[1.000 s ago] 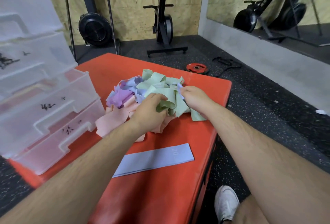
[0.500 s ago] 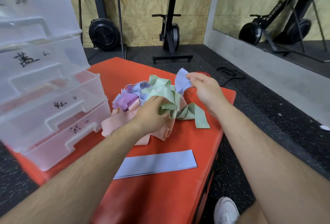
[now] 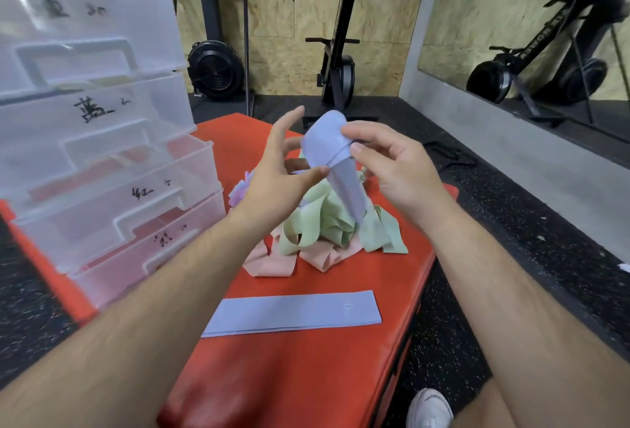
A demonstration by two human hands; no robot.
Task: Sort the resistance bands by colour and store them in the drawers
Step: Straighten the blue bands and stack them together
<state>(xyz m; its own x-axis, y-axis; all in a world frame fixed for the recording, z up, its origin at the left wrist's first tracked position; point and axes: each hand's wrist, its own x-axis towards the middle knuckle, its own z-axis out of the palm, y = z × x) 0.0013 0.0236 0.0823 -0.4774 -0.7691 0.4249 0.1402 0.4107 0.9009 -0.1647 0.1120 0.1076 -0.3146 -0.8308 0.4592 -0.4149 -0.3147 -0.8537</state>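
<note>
While both forearms reach out over the red padded vinyl box (image 3: 306,376), the hands are raised above its middle with a pale lavender-blue flat elastic resistance band (image 3: 325,141) between them. The right hand (image 3: 395,172) is clamped on it: the thumb lies on the near face, the curled fingers sit behind the rounded top fold, and the rest of the band droops from that grip toward the heap below. The left hand (image 3: 272,179) is spread, its fingers apart and mostly straight, with the thumb tip touching the band's left edge at the crease (no pinch shows there).

Under the hands, on the box's middle, lies a tangled heap of pale green elastic bands (image 3: 317,230). Salmon-pink elastic bands (image 3: 272,262) lie beneath it and spill toward the box's near side, and a scrap of lilac band (image 3: 238,192) pokes out at the heap's left. On the box's near part a second lavender-blue band (image 3: 293,313) lies flat and straight, apart from the heap. On the box's left side stands a translucent plastic drawer unit (image 3: 102,161). Four of its drawers show, each front marked in black handwriting.
</note>
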